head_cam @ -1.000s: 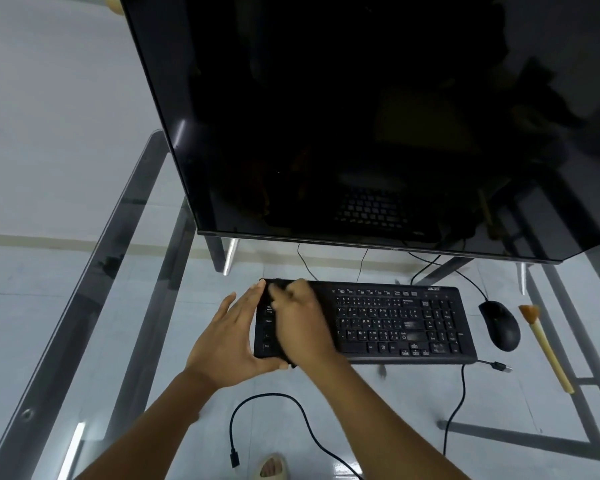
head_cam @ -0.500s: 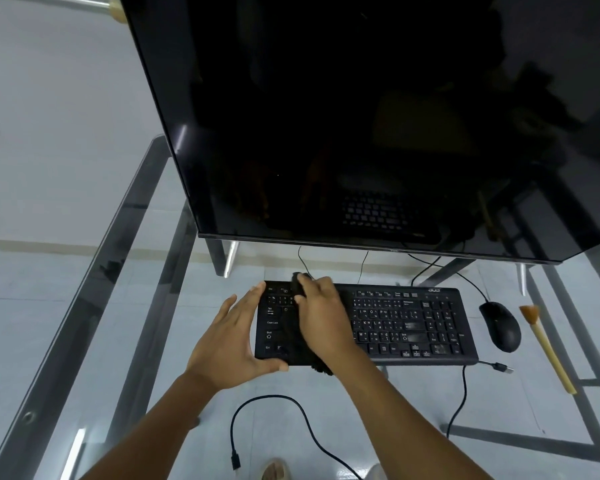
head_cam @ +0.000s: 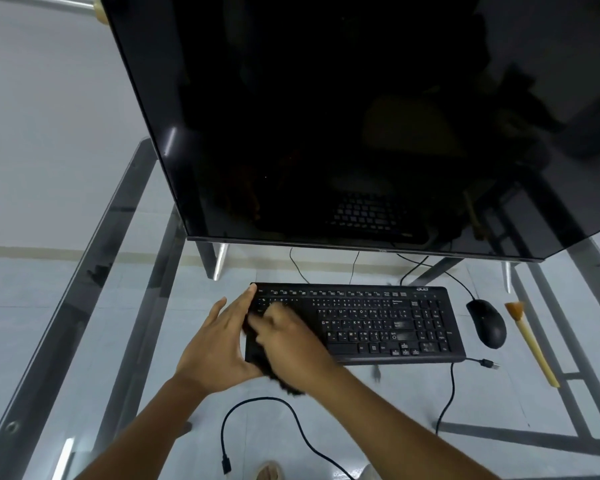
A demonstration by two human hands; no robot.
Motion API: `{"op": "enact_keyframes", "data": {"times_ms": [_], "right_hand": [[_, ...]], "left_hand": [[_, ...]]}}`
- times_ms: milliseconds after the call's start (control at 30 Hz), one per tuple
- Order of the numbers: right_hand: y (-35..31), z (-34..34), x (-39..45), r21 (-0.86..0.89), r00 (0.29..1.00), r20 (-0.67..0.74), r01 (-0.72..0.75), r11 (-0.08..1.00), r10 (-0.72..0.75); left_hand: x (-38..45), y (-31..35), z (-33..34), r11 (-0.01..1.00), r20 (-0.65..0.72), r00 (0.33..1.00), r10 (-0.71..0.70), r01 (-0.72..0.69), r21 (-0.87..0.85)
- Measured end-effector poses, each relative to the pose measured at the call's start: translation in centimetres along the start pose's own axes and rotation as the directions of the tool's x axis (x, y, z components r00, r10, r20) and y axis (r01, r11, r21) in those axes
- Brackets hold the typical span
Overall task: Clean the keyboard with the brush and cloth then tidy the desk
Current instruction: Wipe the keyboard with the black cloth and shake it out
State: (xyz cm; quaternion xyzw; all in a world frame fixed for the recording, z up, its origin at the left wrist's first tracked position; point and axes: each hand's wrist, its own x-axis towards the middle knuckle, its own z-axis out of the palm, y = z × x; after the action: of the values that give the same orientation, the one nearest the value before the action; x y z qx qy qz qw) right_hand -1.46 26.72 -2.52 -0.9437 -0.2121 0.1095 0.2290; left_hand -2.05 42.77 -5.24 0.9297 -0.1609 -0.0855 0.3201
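Wiping w/ the cloth (head_cam: 284,384), your right hand (head_cam: 288,336) now sits low on the keyboard (head_cam: 354,323), over its left-end keys; half a sec ago it was up at the top row, and a full sec ago low again. So the stroke runs top-to-bottom and back over one patch. Judged from this, the cloth pass is under way but only the left end is being covered; keys out past your right hand look untouched by this stroke.

Hands: right hand is curled over the dark cloth and presses it on the keys; a tuft of cloth hangs below the wrist, off the keyboard's near edge. Motion blur hides the fingers, so exact grip can't be told. Left hand (head_cam: 219,344) lies w/ fingers straight along the keyboard's left edge, thumb at the near corner, bracing it; position matches the earlier pics.

Brush (head_cam: 530,344) lies well out beyond your right hand, just past the mouse (head_cam: 487,329), on the glass desk (head_cam: 94,306). It hasn't moved.

Loose cable (head_cam: 267,410) curls on the glass near your forearms; tidy step not yet begun.

Containers: none in view, so no contents to report.
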Motion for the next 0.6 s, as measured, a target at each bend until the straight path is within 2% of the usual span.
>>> {"op": "enact_keyframes", "data": {"times_ms": [67, 167, 233, 300, 367, 400, 433, 533, 567, 600], "right_hand": [[0.7, -0.7, -1.9, -0.042, 0.998, -0.064, -0.032, 0.999, 0.029], [3.7, -1.9, -3.8, 0.109, 0.939, -0.198, -0.265, 0.958, 0.282], [3.7, -1.9, -4.7, 0.154, 0.892, -0.213, -0.372, 0.916, 0.398], [1.6, -1.3, -6.0, 0.161, 0.897, -0.184, -0.375, 0.913, 0.401], [1.1, 0.0, -7.3, 0.111, 0.950, -0.154, -0.255, 0.961, 0.270], [1.6, -0.1, -7.9, 0.090, 0.949, -0.196, -0.232, 0.969, 0.245], [3.0, -0.4, -8.8, 0.086, 0.919, -0.281, -0.263, 0.961, 0.277], [6.6, -1.6, -10.9, 0.091, 0.772, -0.392, -0.509, 0.856, 0.501], [6.6, -1.2, -11.3, 0.065, 0.784, -0.362, -0.518, 0.853, 0.504], [5.7, -0.7, -11.3, 0.070, 0.813, -0.356, -0.468, 0.881, 0.460]], "left_hand": [[-0.1, -0.4, 0.1, 1.000, -0.007, 1.000, -0.022, 0.022, -0.012], [-0.1, -0.4, 0.3, 0.992, 0.008, 0.993, -0.114, 0.114, -0.044], [-0.2, -0.6, 0.3, 0.991, 0.013, 0.992, -0.123, 0.124, -0.047], [-0.4, -0.7, 0.5, 0.999, -0.033, 0.999, -0.039, 0.038, -0.028], [-0.6, -1.0, 0.8, 0.998, -0.074, 0.996, 0.055, -0.054, 0.017], [-0.5, -0.9, 0.9, 0.997, -0.082, 0.994, 0.070, -0.066, 0.049], [-0.4, -0.7, 1.0, 0.994, -0.092, 0.993, 0.069, -0.061, 0.090], [0.7, 0.6, 1.7, 0.973, -0.147, 0.988, 0.046, -0.011, 0.232], [1.3, 1.3, 2.1, 0.967, -0.155, 0.987, 0.050, -0.009, 0.254], [1.9, 2.1, 2.7, 0.964, -0.151, 0.987, 0.060, -0.017, 0.266]]}}
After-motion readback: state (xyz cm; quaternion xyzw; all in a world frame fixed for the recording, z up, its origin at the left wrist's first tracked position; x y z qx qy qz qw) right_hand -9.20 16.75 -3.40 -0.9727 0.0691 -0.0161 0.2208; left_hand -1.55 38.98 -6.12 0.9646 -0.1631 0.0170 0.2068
